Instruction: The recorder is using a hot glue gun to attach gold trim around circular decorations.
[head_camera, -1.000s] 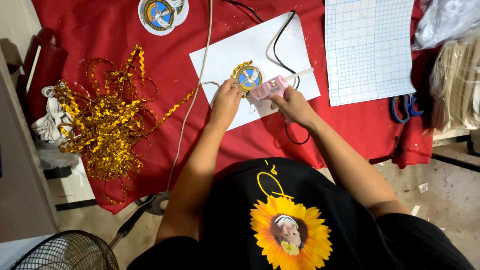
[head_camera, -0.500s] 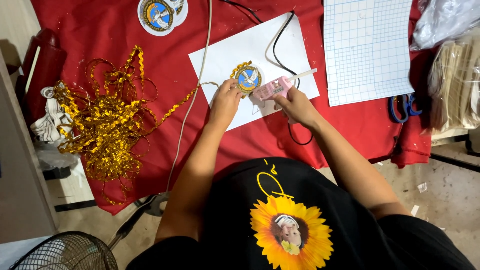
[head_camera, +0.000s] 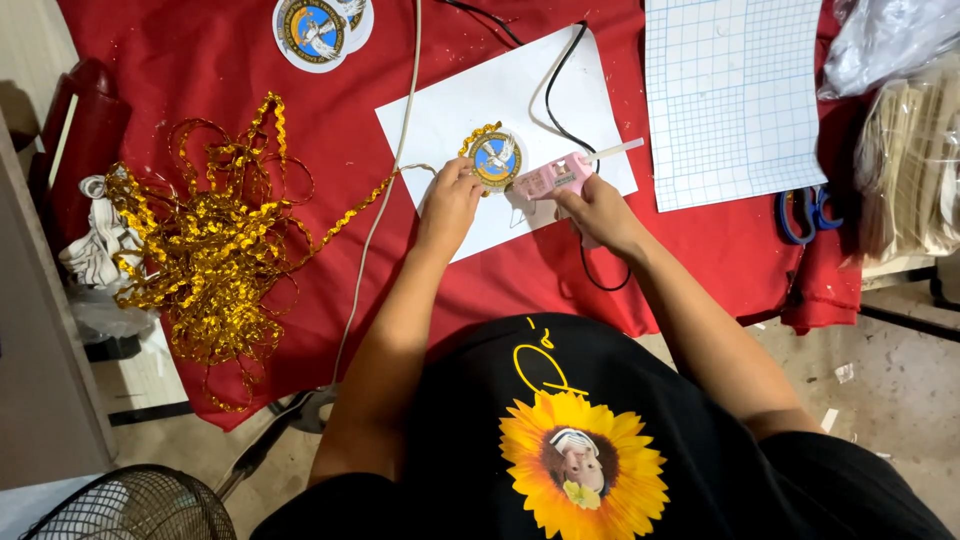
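**Gold trim going round a badge, glue gun on it**

Big stuff first: the tabletop (head_camera: 200, 60) is wearing a red cloth, and a person in a black top is leaning over it. Far right a gridded sheet (head_camera: 735, 95) is lying flat, with blue-handled scissors (head_camera: 805, 212) just near of it at the cloth's edge. Over on the left a big tangle of gold sequin trim (head_camera: 215, 250) is sitting in a heap, with one strand running right toward the middle. A plain white sheet (head_camera: 500, 100) is serving as the work mat in the centre.

On that mat the round badge (head_camera: 496, 160) with a bird on it is getting trim along its left edge. The left hand (head_camera: 450, 200) is pressing down right beside the badge, fingertips pinching the trim end against it. The right hand (head_camera: 600, 212) is clenched round a pink glue gun (head_camera: 553, 178), nozzle touching the badge's right side, black cord trailing off.

Compared with a second ago, barely anything is shifting: same hands, same spot. I'd guess the glue is being laid or held while it's setting. More finished-looking badges (head_camera: 320, 28) are waiting at the far edge.
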